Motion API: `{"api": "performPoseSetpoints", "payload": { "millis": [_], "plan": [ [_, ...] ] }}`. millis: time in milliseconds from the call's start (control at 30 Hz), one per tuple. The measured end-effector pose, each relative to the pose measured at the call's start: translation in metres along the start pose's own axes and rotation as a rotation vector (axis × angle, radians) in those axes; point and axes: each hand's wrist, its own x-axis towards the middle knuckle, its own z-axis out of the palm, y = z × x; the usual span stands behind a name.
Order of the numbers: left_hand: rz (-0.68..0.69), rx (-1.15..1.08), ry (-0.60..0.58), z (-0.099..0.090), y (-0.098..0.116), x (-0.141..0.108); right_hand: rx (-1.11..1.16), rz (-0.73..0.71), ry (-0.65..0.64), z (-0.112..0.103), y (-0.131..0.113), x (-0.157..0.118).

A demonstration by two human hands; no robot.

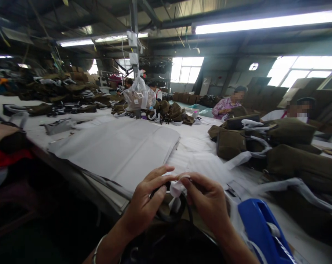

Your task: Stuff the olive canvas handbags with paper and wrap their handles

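In the lower middle, my left hand [145, 200] and my right hand [207, 196] meet fingertip to fingertip. Between the thumb and fingers of the left runs a dark looped strap [168, 214]. My right thumb and index finger pinch a small, thin white strip [185, 176]; whether it is paper or tape I cannot tell. More pale, crumpled material [176, 189] hangs below the fingertips, partly hidden by them. Under both hands lies a dark bag-like item [168, 242], mostly in shadow.
A blue tape dispenser [261, 227] stands right of my right arm. Olive bags [298, 165] with white-wrapped handles pile up on the right. Large white sheets [116, 143] cover the table ahead. Co-workers sit across the table, and another person's arm [2, 135] shows at far left.
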Motion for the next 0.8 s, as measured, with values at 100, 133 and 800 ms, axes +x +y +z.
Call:
{"api": "performPoseSetpoints", "payload": {
  "millis": [100,133,800],
  "plan": [
    [-0.038,-0.003,-0.011,0.003,0.003,0.003,-0.032,-0.050,0.003,0.002,0.000,-0.001],
    [-0.047,0.014,-0.010,0.005,0.002,0.005,-0.040,-0.066,0.009,0.002,-0.001,-0.001],
    [0.150,0.313,-0.111,-0.006,-0.027,0.023,0.022,-0.025,-0.173,-0.016,-0.005,0.002]
  ]
}}
